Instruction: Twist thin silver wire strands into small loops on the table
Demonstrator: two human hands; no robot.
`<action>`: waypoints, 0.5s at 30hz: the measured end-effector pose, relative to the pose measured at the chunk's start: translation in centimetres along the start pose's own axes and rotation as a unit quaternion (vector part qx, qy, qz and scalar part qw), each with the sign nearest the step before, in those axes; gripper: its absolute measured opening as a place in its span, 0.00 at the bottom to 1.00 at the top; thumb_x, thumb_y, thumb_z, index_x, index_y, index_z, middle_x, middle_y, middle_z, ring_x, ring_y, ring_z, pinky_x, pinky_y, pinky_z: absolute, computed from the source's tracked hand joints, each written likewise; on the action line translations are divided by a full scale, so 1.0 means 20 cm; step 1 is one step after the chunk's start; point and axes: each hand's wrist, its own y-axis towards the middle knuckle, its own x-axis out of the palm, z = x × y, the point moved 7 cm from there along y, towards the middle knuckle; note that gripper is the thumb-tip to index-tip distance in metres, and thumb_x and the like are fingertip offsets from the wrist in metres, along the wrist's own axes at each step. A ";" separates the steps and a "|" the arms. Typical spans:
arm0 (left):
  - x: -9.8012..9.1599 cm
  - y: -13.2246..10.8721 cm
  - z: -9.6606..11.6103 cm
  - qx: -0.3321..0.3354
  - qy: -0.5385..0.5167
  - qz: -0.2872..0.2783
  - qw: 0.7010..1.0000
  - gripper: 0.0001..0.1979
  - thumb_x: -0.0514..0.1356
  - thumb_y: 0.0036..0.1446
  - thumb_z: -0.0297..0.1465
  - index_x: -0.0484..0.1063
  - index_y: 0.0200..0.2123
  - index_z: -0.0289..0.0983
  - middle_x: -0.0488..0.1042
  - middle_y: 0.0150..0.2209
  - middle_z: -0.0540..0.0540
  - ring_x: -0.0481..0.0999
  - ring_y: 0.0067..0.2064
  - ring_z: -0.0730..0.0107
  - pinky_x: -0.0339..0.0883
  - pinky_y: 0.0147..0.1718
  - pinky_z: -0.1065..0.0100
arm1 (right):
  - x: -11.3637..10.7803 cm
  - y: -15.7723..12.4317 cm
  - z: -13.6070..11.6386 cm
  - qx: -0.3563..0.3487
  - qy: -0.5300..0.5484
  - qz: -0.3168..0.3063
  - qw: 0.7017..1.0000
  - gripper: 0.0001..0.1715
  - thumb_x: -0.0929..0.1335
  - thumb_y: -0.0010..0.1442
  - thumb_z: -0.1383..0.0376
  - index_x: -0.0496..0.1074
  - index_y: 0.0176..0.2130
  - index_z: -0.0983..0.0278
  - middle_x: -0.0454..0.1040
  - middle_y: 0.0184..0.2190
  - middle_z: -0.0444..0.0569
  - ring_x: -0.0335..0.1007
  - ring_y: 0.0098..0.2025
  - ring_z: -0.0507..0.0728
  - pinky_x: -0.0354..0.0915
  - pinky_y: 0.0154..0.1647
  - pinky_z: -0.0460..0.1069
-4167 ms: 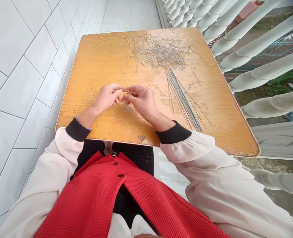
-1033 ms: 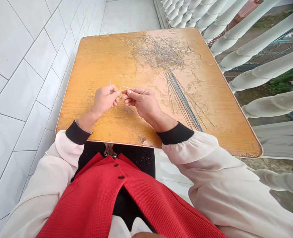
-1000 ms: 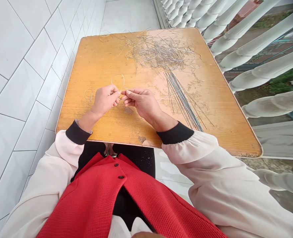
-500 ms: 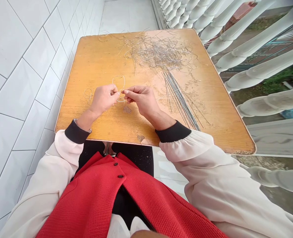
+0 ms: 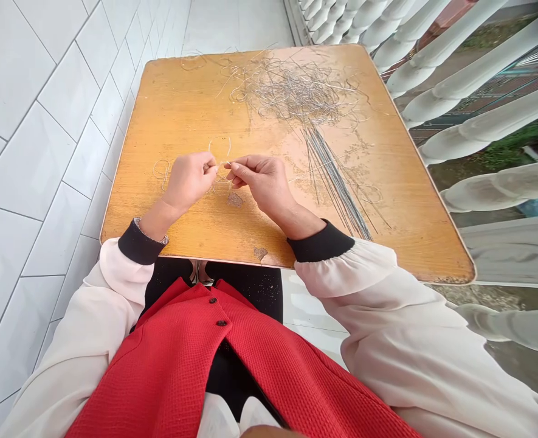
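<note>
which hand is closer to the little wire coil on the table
Left. The left hand is close beside the small wire coil, just to its right in view. The right hand is farther away, beyond the left hand, with both pinching a thin wire loop.

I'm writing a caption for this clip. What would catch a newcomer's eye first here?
First comes the big tangle of thin silvery wire at the far end of the orange-yellow wooden table, with a straight bundle of dark wires fanning toward the near edge. Mid-table, the left hand and right hand pinch a thin wire loop between them. A bright red waffle-knit vest fills the bottom of the view.
</note>
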 end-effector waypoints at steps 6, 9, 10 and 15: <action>0.04 -0.04 0.05 0.087 0.163 -0.010 0.983 0.12 0.57 0.64 0.26 0.73 0.28 0.40 0.77 0.27 0.47 0.76 0.33 0.66 0.63 0.37 0.64 | -0.01 0.02 0.00 -0.012 -0.066 0.028 0.997 0.07 0.74 0.62 0.72 0.80 0.31 0.65 0.76 0.23 0.43 0.67 0.23 0.47 0.66 0.25 0.43; 0.07 -0.05 0.06 0.107 0.226 -0.018 0.968 0.11 0.55 0.66 0.26 0.75 0.33 0.40 0.81 0.33 0.44 0.79 0.37 0.63 0.64 0.38 0.64 | 0.00 0.02 0.00 -0.009 -0.087 0.035 0.996 0.08 0.73 0.61 0.74 0.80 0.30 0.66 0.75 0.22 0.42 0.66 0.22 0.47 0.65 0.25 0.43; 0.07 -0.06 0.07 0.109 0.238 -0.019 0.965 0.11 0.55 0.66 0.26 0.75 0.34 0.40 0.81 0.34 0.43 0.79 0.38 0.62 0.64 0.39 0.63 | 0.00 0.02 0.01 -0.009 -0.089 0.035 0.995 0.08 0.74 0.61 0.74 0.79 0.30 0.66 0.74 0.21 0.42 0.66 0.22 0.47 0.65 0.24 0.43; 0.07 -0.06 0.08 0.098 0.238 -0.028 0.966 0.11 0.55 0.68 0.27 0.76 0.36 0.39 0.82 0.37 0.42 0.80 0.41 0.60 0.65 0.42 0.63 | 0.01 0.02 0.00 -0.009 -0.051 0.014 0.999 0.11 0.72 0.65 0.73 0.79 0.30 0.65 0.76 0.23 0.43 0.67 0.24 0.47 0.66 0.27 0.44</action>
